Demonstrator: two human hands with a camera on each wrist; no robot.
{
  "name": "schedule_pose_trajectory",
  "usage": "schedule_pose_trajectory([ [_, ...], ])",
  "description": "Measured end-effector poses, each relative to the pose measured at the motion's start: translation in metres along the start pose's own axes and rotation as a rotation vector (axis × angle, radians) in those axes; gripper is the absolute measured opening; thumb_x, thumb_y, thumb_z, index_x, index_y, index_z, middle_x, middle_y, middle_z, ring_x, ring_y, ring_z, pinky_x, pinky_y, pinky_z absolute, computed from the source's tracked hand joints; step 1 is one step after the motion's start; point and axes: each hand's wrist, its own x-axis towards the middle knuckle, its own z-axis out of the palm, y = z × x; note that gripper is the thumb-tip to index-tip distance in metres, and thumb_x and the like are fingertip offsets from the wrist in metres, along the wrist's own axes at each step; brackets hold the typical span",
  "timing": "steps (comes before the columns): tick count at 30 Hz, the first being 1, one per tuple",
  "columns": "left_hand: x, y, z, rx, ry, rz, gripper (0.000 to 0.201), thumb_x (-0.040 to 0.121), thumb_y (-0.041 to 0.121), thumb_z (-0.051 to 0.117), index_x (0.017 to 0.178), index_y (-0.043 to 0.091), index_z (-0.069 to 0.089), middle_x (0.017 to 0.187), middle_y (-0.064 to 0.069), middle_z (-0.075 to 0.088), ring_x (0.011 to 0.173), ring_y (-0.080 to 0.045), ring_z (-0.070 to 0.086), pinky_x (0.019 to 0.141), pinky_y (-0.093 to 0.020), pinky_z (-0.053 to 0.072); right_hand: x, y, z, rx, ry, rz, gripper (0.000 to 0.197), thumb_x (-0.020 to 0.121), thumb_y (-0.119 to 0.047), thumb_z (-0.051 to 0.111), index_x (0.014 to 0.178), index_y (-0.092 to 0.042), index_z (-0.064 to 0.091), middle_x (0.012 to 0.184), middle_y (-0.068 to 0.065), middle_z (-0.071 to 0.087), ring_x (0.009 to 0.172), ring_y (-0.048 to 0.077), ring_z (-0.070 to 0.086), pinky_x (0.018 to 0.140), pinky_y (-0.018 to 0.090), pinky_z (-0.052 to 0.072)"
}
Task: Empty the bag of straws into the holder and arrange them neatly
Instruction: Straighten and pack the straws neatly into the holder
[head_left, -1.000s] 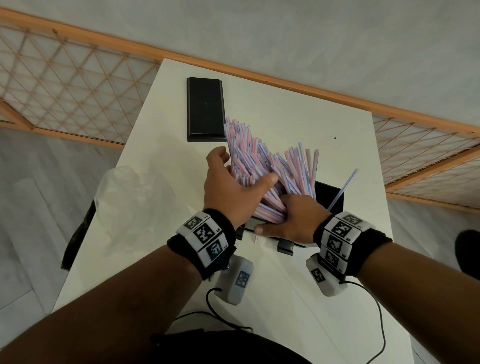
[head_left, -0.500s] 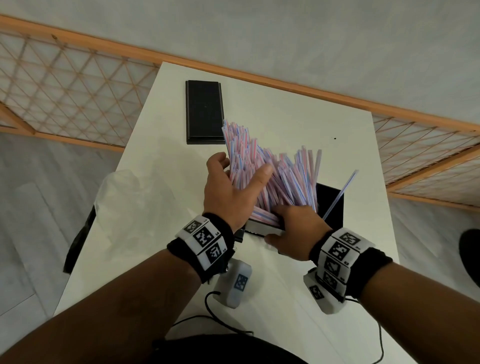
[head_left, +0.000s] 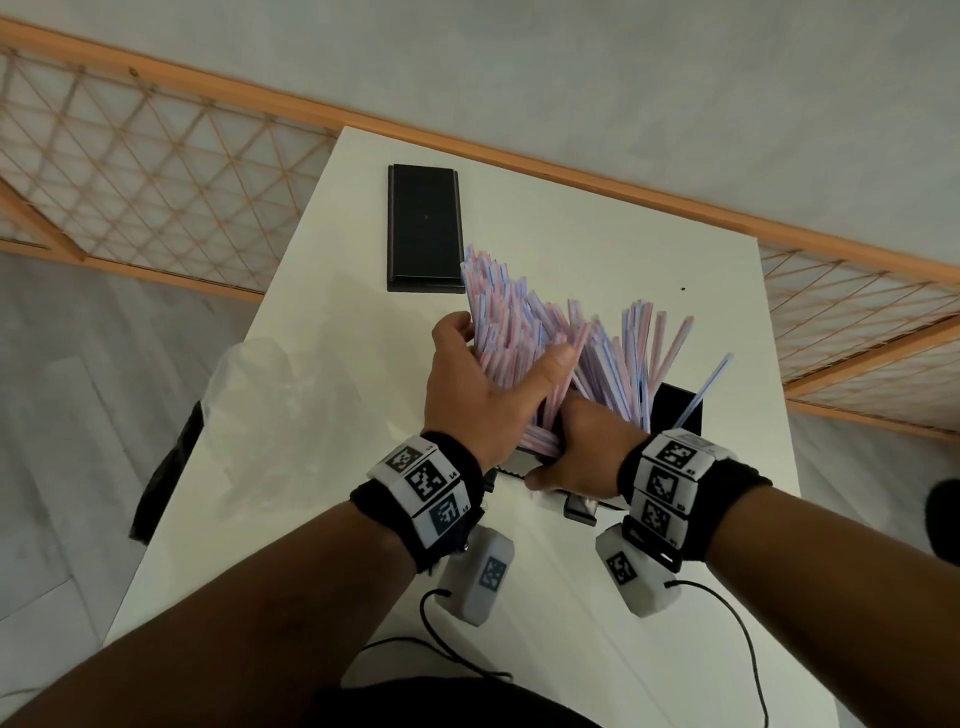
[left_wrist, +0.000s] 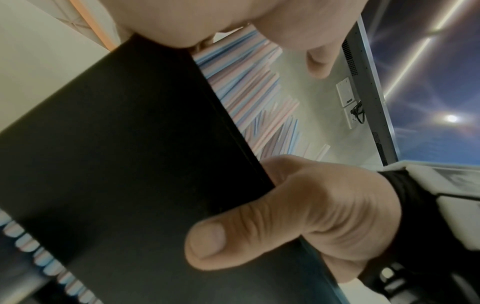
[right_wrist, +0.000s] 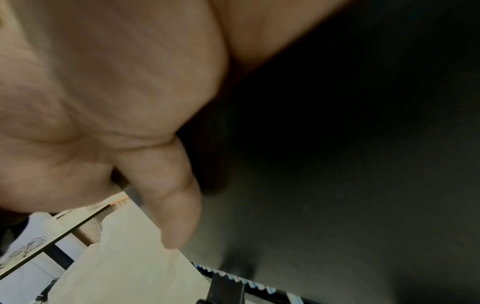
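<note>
A thick bundle of pink and blue striped straws (head_left: 540, 338) fans up out of the black holder (head_left: 675, 410) near the table's middle. My left hand (head_left: 498, 369) grips the bundle from the left, thumb across its front and fingers behind. My right hand (head_left: 571, 449) grips the holder's near edge, its thumb on the outer wall. The left wrist view shows that thumb (left_wrist: 233, 236) pressed on the black holder wall (left_wrist: 116, 154), with straws (left_wrist: 246, 92) above. One straw (head_left: 711, 379) leans out to the right. The right wrist view is mostly palm (right_wrist: 116, 92) and dark holder (right_wrist: 337, 164).
A crumpled clear plastic bag (head_left: 270, 400) lies at the table's left edge. A flat black lid (head_left: 425, 226) lies at the far left of the white table (head_left: 597, 234). Wooden lattice railings run behind and to both sides. Cables trail over the near table edge.
My right hand slid from the base of the straws down to the holder's near edge. My left hand kept its hold and drew the straws closer together and more upright.
</note>
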Motion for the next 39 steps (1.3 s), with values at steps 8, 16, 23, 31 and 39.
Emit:
schedule_pose_trajectory([
  [8, -0.003, 0.003, 0.002, 0.061, 0.002, 0.017, 0.107, 0.04, 0.067, 0.086, 0.128, 0.029, 0.04, 0.119, 0.014, 0.063, 0.105, -0.003, 0.067, 0.093, -0.029, 0.057, 0.0, -0.006, -0.002, 0.003, -0.124, 0.027, 0.079, 0.073, -0.045, 0.081, 0.136, -0.015, 0.046, 0.123, 0.001, 0.063, 0.102, 0.018, 0.062, 0.091, 0.033, 0.053],
  [16, 0.004, 0.003, -0.001, 0.107, 0.054, -0.024, 0.113, 0.042, 0.071, 0.08, 0.137, 0.025, 0.037, 0.13, 0.006, 0.06, 0.111, -0.012, 0.065, 0.097, -0.037, 0.056, -0.016, -0.007, -0.01, 0.021, 0.072, -0.137, 0.097, 0.07, -0.048, 0.085, 0.148, -0.019, 0.035, 0.132, 0.0, 0.06, 0.116, 0.02, 0.058, 0.087, 0.02, 0.037],
  [23, 0.004, 0.002, -0.003, 0.08, 0.042, -0.069, 0.108, 0.054, 0.056, 0.092, 0.141, 0.028, 0.036, 0.138, 0.011, 0.052, 0.121, -0.012, 0.058, 0.103, -0.037, 0.052, -0.037, 0.013, -0.011, -0.061, 0.172, -0.119, 0.047, 0.073, -0.059, 0.077, 0.085, -0.024, 0.049, 0.068, -0.005, 0.051, 0.06, 0.012, 0.048, 0.054, 0.027, 0.036],
  [31, 0.003, 0.006, -0.001, -0.166, 0.054, -0.025, 0.103, 0.061, 0.086, 0.068, 0.136, 0.021, 0.043, 0.131, -0.004, 0.063, 0.12, -0.021, 0.062, 0.105, -0.048, 0.05, -0.052, 0.032, 0.007, 0.003, 0.188, -0.145, 0.043, 0.079, -0.048, 0.075, 0.111, -0.021, 0.067, 0.096, -0.001, 0.068, 0.09, 0.02, 0.064, 0.083, 0.036, 0.053],
  [39, -0.001, 0.005, 0.0, -0.094, 0.032, 0.042, 0.089, 0.072, 0.076, 0.06, 0.136, 0.015, 0.043, 0.132, -0.001, 0.06, 0.123, -0.018, 0.059, 0.107, -0.045, 0.048, -0.025, 0.015, 0.013, -0.148, 0.129, -0.043, 0.038, 0.08, -0.053, 0.069, 0.099, -0.021, 0.061, 0.079, -0.005, 0.055, 0.077, 0.02, 0.054, 0.07, 0.027, 0.042],
])
